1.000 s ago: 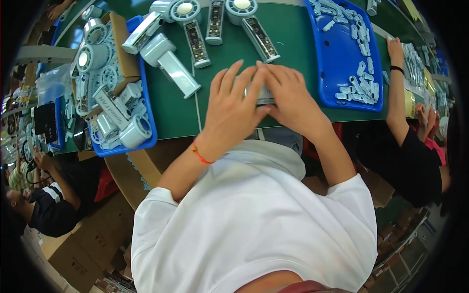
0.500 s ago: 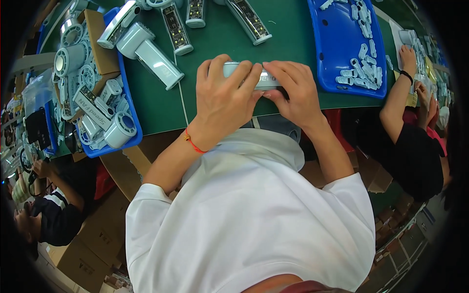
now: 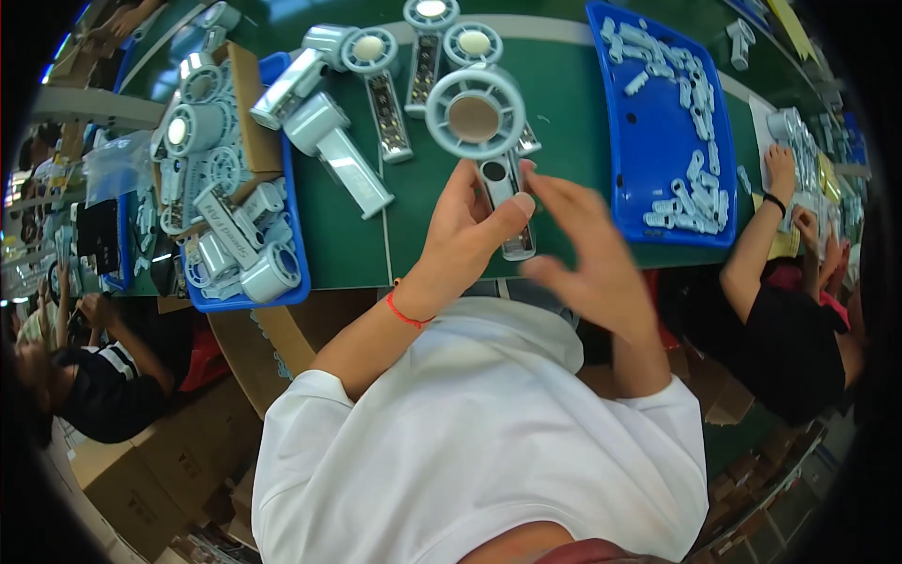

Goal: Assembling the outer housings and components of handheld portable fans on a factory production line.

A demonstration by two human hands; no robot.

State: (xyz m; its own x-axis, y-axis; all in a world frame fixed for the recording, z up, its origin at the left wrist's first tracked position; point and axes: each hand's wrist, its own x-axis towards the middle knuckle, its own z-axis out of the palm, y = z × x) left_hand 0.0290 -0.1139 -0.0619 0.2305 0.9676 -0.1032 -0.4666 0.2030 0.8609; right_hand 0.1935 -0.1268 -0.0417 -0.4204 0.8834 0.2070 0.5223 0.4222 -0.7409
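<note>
A pale blue handheld fan (image 3: 461, 81) is upright in my left hand (image 3: 467, 230), its round spoked head towards me. My left fingers wrap the handle from the left, and the thumb lies across its front. A dark oval spot shows on the handle above the thumb. My right hand (image 3: 601, 258), blurred by motion, is just right of the handle with thumb and fingers apart, holding nothing. Beyond the held fan, several fan bodies with open handles and bare circuit boards lie on the green table, among them one fan body (image 3: 387, 113).
At left, a blue tray (image 3: 299, 235) holds a cardboard box and fan parts. A second blue tray (image 3: 631, 174) at right carries small pale pieces. Another fan body (image 3: 349, 174) lies left of my hands. Co-workers sit on both sides, one arm (image 3: 756, 221) reaching onto the table.
The fan has turned from lying flat between both hands to upright, head showing. My right hand has let go and moved down to the right. The view has shifted, showing more of the table's far side.
</note>
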